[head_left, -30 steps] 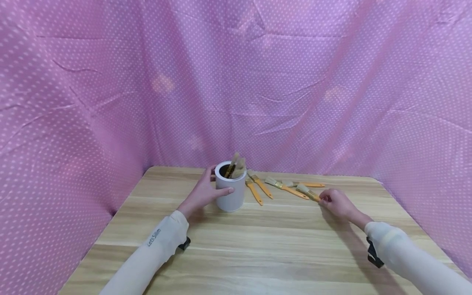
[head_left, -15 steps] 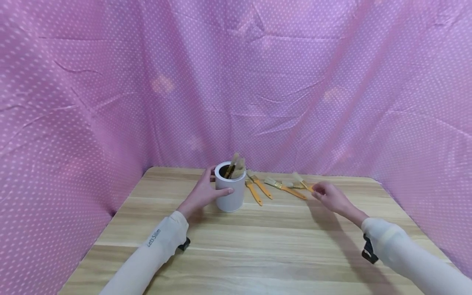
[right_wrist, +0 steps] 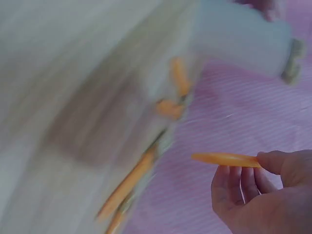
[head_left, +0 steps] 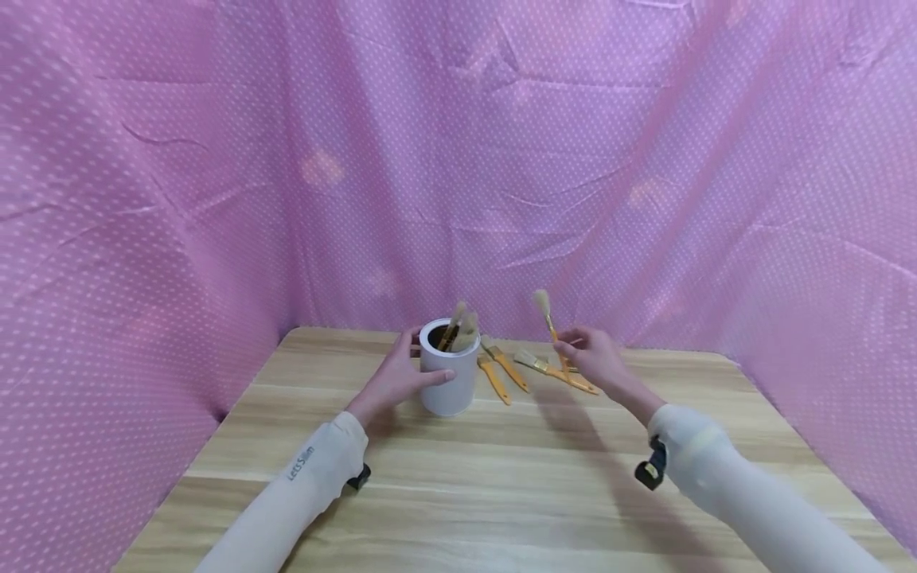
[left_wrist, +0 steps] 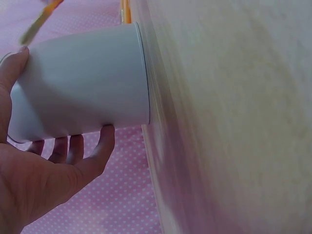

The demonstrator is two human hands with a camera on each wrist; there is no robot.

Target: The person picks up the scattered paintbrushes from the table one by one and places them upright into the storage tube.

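My left hand [head_left: 392, 380] grips the side of a white cylindrical can [head_left: 447, 390] standing upright on the table. In the left wrist view its thumb [left_wrist: 13, 68] lies on one side and the fingers on the other. Some paintbrushes [head_left: 465, 329] stand in the can, bristles up. To the right of the can, my right hand [head_left: 600, 364] pinches a paintbrush [head_left: 550, 325] by its orange handle, raised above the table with its bristles upward. The right wrist view shows thumb and fingers on that handle [right_wrist: 226, 159]; the bristles are hidden there.
Several orange-handled paintbrushes lie on the wooden table [head_left: 458, 493] right of the can: two close beside it [head_left: 494, 382], another [head_left: 555, 372] below my right hand, and one mostly hidden behind it. Pink dotted cloth [head_left: 458, 175] hangs around the back and sides.
My right hand has lifted the paintbrush off the table and carried it left toward the can, turning it upright. My left hand keeps its hold on the can.
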